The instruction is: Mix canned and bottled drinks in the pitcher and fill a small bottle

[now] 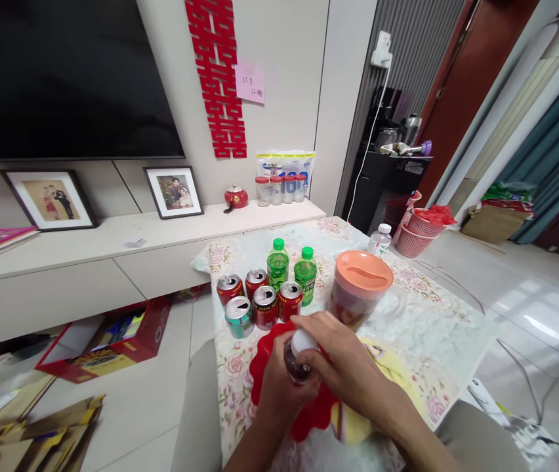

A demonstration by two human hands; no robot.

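Note:
My left hand (279, 387) wraps round a small dark bottle (296, 366), holding it upright over a red scalloped plate (264, 367). My right hand (346, 360) pinches the bottle's white cap (304, 341) from above. Just behind stand several opened drink cans (264, 307), two green bottles (278, 263) and a clear pitcher with an orange lid (361, 282).
The things stand on a table with a floral cloth (427, 328). A small clear water bottle (380, 239) stands at its far edge. A low TV cabinet (112, 255) with framed photos and jars lines the wall. Red boxes and cardboard lie on the floor at left.

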